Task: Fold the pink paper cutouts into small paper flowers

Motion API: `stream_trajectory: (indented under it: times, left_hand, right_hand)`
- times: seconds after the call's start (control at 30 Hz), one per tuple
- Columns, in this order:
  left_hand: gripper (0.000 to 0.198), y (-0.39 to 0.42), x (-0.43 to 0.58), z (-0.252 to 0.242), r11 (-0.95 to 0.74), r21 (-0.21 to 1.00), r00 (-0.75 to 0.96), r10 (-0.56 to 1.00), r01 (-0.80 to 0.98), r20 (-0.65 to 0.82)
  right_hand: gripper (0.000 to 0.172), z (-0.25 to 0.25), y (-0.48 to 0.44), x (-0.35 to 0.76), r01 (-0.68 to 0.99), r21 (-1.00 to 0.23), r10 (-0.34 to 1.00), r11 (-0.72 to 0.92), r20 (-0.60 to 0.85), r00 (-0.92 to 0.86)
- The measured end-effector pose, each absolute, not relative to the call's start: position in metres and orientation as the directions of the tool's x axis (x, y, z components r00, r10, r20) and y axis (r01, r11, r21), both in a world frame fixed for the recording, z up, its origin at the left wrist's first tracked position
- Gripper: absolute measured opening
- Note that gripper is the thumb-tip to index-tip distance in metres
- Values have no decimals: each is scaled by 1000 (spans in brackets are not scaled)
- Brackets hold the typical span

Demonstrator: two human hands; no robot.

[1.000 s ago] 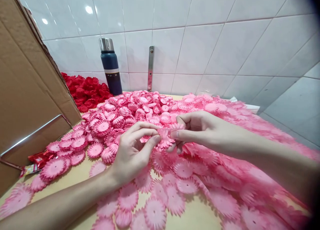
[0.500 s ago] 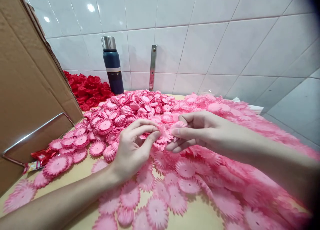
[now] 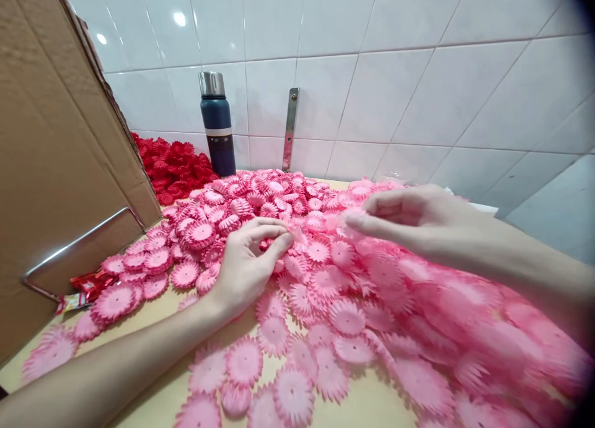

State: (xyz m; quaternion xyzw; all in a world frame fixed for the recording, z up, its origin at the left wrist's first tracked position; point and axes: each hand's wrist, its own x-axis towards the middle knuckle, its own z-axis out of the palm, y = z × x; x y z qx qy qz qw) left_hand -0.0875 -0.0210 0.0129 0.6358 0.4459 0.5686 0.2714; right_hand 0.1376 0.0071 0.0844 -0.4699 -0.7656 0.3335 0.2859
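Thumb and fingertips are pinched together on my left hand (image 3: pixel 248 264), with the edge of a thin pink fabric flower petal disc (image 3: pixel 300 230) showing at the tips; the fingers cover part of it. To the right and a little higher, my right hand (image 3: pixel 409 214) grips another pink petal disc (image 3: pixel 349 222) between thumb and fingers, blurred by motion. Beneath both hands spreads a heap of loose pink scalloped discs (image 3: pixel 348 316), several with a small hole in the centre. Behind my left hand lie stacked, crimped pink discs (image 3: pixel 202 231).
A cardboard box (image 3: pixel 69 168) with a metal wire handle (image 3: pixel 79 245) stands at left. Beyond it are red petal pieces (image 3: pixel 174 171) and a dark blue bottle (image 3: pixel 218 127). A metal strip (image 3: pixel 290 127) stands against the tiled wall (image 3: pixel 409 93). Small wrappers (image 3: pixel 86 285) lie by the box.
My right hand has moved right and up, away from my left, carrying a pink disc. My left hand stays pinched in nearly the same place. The view has shifted slightly.
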Motion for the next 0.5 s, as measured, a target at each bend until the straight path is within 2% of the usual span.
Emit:
stream_trajectory:
  times: [0.07, 0.13, 0.2, 0.27, 0.4, 0.5]
  left_hand:
    - [9, -23, -85, 11, -480, 827, -12, 863, 293, 506]
    - [10, -25, -83, 9, -491, 813, 5, 857, 313, 515]
    - [10, -27, -82, 9, -500, 808, 27, 855, 311, 518]
    - [10, -30, -82, 10, -518, 804, 67, 849, 293, 523]
    - [15, -37, -79, 14, -563, 798, 176, 826, 214, 536]
    - [17, -39, -78, 17, -556, 813, 187, 829, 170, 528]
  right_hand:
    - [28, 81, 12, 141, 713, -516, 880, 475, 264, -396]
    - [32, 76, 12, 138, 728, -420, 836, 542, 354, -419]
    - [31, 73, 4, 130, 681, -406, 789, 610, 391, -474]
    - [29, 71, -6, 119, 639, -418, 764, 645, 362, -534]
    - [28, 68, -19, 104, 609, -478, 768, 633, 291, -570]
    - [19, 67, -17, 105, 584, -485, 747, 651, 273, -606]
